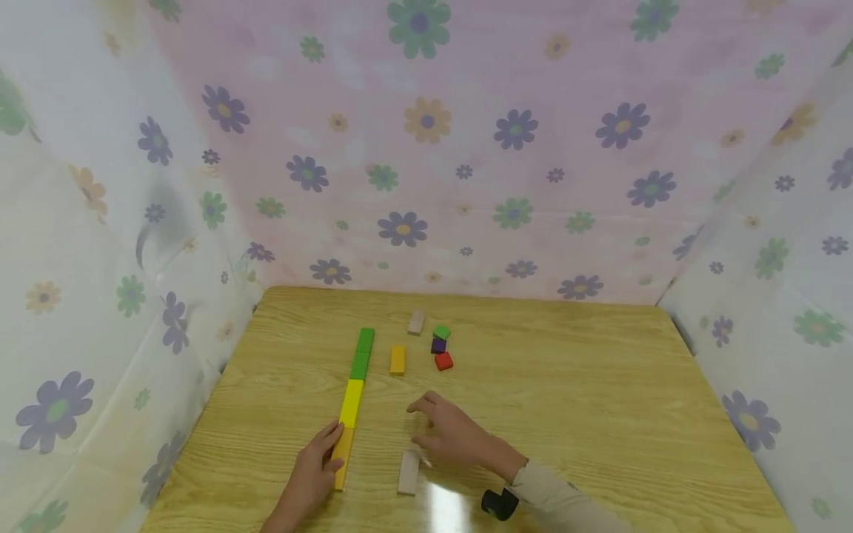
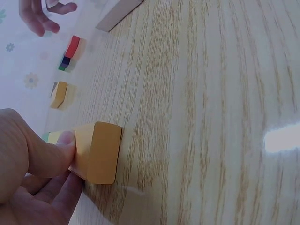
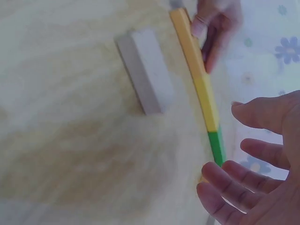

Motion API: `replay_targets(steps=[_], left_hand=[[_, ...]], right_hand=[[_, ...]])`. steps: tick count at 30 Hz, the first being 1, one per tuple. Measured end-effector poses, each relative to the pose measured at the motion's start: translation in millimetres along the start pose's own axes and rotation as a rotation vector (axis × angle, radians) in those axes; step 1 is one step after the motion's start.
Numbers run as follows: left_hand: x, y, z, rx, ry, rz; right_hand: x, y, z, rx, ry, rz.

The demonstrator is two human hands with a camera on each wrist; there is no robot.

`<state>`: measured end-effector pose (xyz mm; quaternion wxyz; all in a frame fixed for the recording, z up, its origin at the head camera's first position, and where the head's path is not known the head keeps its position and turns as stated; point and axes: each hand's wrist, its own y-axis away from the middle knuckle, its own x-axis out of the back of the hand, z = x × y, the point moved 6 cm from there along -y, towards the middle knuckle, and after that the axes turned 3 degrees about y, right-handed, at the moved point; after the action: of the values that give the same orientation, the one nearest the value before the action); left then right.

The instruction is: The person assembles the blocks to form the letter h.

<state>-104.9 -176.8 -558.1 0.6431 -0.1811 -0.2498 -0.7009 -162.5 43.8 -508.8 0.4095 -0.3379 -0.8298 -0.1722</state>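
Observation:
A row of blocks lies end to end: an orange block (image 1: pixel 343 459) nearest, then a yellow block (image 1: pixel 352 403), then two green blocks (image 1: pixel 360 366). My left hand (image 1: pixel 309 470) is at the row's near end, its thumb (image 2: pixel 65 145) and curled fingers holding the orange block along its edge. Over the table to the right, my right hand (image 1: pixel 456 433) hovers with fingers spread and nothing in them. Just below it in the head view lies a plain wooden block (image 1: pixel 409 472), also seen to the left of the fingers in the right wrist view.
Farther back stand a loose orange-yellow block (image 1: pixel 397 360) and a second plain wooden block (image 1: pixel 416 323). Small green (image 1: pixel 442 332), dark purple (image 1: pixel 438 346) and red blocks (image 1: pixel 443 361) cluster beside them. A black object (image 1: pixel 500 505) sits by the right sleeve. Flowered cloth (image 1: pixel 426 185) surrounds the table.

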Motion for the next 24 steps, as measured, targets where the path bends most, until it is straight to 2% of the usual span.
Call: replay_targets(steps=[6,12,17,24], left_hand=[[-0.6,0.3,-0.2,0.005,0.018,-0.006],[-2.1,1.1,-0.4,0.01,0.028,-0.008],[-2.2,0.8,-1.6,0.021,0.016,-0.001],[-1.5,0.4,-0.7,-0.007,0.016,0.002]], right_hand=[[20.4,-11.5,6.2,0.014,0.024,0.054],[36.1,-20.7,9.9,0.025,0.035,0.071],[44.6,-28.5,12.3,0.032,0.038,0.077],[51.1,-37.7,14.2,0.046,0.051,0.09]])
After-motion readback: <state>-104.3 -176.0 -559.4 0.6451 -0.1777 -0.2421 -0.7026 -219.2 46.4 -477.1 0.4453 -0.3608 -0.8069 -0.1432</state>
